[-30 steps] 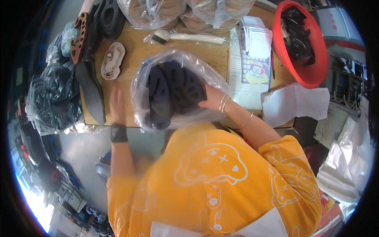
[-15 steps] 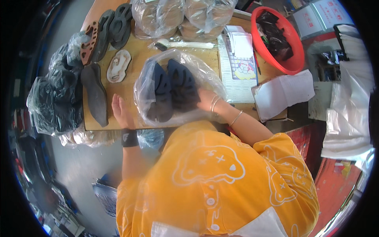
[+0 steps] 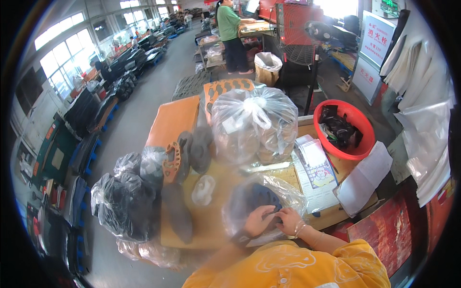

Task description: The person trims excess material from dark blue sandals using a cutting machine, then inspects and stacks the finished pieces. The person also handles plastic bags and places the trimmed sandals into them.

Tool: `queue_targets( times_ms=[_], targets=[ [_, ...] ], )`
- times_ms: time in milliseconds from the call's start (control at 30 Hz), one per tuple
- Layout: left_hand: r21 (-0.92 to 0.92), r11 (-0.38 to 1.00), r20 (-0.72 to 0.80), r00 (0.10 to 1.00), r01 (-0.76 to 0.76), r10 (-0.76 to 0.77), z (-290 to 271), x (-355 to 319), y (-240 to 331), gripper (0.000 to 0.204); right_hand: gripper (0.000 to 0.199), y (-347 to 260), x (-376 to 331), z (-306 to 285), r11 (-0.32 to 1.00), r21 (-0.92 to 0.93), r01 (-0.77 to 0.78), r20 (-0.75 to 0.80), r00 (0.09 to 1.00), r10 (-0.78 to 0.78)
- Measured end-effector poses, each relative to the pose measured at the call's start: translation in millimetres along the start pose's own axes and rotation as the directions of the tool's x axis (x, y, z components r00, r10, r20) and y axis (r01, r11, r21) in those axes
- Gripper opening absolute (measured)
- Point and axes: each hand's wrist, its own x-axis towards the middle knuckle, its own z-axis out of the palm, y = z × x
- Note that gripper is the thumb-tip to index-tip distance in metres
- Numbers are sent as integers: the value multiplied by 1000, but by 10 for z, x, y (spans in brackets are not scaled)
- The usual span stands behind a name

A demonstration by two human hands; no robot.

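Observation:
A clear plastic bag full of dark shoe soles lies on the wooden table in front of me. My left hand presses on the near side of the bag, fingers curled into the plastic. My right hand, with thin bracelets on the wrist, grips the bag right beside it. The two hands almost touch. A dark band sits on my left wrist.
A large tied clear bag stands at the table's back. Loose dark soles and a pale sole lie left of centre. Black-filled bags hang at the left edge. A red basin and papers sit right. A person stands far off.
The view has tipped up from looking straight down to looking across the table and hall. My left hand has moved from the table beside the bag onto the bag, next to my right hand.

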Motion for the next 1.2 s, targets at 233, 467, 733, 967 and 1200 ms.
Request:
queue_targets(
  times_ms=[233,467,733,967,1200],
  targets=[
    [-21,995,260,960,-102,104,289,228,137,31,37,-50,-524,-601,976,149,-161,-286,938,198],
    [-17,972,380,898,-234,223,827,248,371,30,31,-85,-1244,-1169,934,252,-253,-484,803,348],
    [151,982,576,818,-115,7,1527,61,544,33,28,47,-2001,-1354,809,504,-303,-465,694,550],
    [280,958,780,598,-68,-186,2084,152,663,33,29,137,-2240,-1383,772,577,-267,-443,691,571],
    [76,989,827,546,127,-134,2288,475,701,32,30,75,-2185,-1497,755,560,-340,-399,688,606]
  ],
)
